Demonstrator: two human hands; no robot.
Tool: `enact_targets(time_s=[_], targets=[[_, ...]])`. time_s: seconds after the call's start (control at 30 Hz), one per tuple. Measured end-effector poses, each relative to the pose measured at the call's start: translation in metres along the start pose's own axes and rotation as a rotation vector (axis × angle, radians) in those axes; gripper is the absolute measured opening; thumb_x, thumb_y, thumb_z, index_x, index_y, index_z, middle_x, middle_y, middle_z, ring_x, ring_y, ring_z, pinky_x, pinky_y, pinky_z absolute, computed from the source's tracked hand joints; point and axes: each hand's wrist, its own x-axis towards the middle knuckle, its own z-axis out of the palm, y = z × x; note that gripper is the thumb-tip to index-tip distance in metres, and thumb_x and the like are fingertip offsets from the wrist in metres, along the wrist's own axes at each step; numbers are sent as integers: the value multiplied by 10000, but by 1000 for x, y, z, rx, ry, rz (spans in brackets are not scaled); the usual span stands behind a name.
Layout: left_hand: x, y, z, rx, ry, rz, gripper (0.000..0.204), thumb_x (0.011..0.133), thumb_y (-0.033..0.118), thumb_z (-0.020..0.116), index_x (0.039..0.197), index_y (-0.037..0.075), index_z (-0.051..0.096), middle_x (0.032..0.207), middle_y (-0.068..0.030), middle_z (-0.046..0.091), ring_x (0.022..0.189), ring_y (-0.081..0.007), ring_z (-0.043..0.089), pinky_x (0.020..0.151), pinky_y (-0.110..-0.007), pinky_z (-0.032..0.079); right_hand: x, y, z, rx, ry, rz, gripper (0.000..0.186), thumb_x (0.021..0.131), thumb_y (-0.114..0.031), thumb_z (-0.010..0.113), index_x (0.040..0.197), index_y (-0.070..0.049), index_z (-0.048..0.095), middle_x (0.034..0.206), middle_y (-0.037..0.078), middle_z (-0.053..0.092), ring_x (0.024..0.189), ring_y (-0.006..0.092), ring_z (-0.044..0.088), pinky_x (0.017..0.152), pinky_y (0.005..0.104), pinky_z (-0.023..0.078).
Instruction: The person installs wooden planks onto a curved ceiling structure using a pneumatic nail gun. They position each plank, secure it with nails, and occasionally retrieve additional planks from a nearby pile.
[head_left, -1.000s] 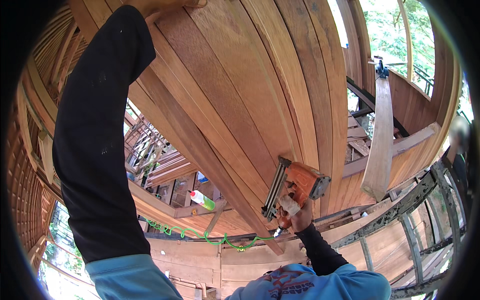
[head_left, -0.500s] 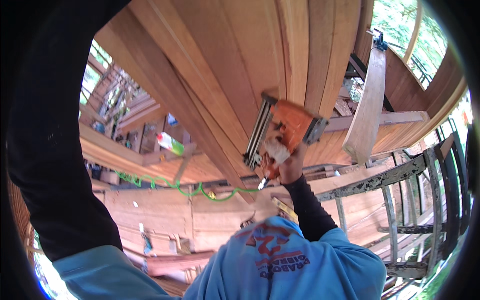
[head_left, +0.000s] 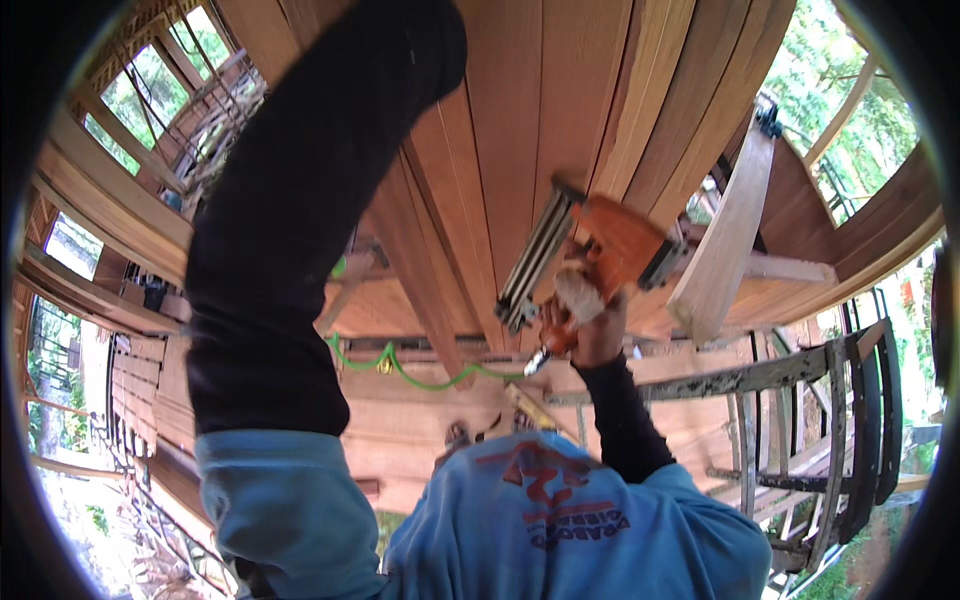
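My right hand (head_left: 601,335) is closed round the handle of an orange nail gun (head_left: 625,243), which has a dark metal magazine (head_left: 538,258). A pale wrapping or pad on the gun sits by my fingers. From the handle's end, a green coiled air hose (head_left: 425,383) runs off to the left. Overhead, the gun is close to long brown wooden planks (head_left: 505,130); whether it touches them I cannot tell. My left arm (head_left: 285,230), in a black sleeve, reaches up across the planks. Its hand does not show.
A pale board (head_left: 722,235) hangs at the right, with a clamp (head_left: 768,121) at its upper end. Below it stands a worn wooden ladder-like frame (head_left: 770,376) with peeling paint. Wooden boards (head_left: 400,440) lie beneath the hose. Curved planking (head_left: 890,215) rises at the far right.
My left arm has swung to the right, across the planks, and now mostly covers the bottle seen before. The view has shifted; my right hand still grips the nail gun.
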Motion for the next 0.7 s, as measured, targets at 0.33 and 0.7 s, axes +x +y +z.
enact_targets(time_s=[0.33,0.7], targets=[[2,15,-1,-85,-93,-117,877,771,530,659,1402,-1,360,1497,-214,263,1418,-331,194,1096,-642,83,5,4,-1,-6,40,-73,349,838,18,604,1145,-64,461,997,87,591,493,155,533,438,312,451],[26,40,6,-60,-134,-198,960,709,507,690,1434,6,309,1483,-305,196,1418,-427,92,1021,-744,27,2,-2,8,40,71,-102,294,842,-55,657,1079,-20,487,655,25,539,477,128,557,427,279,442]])
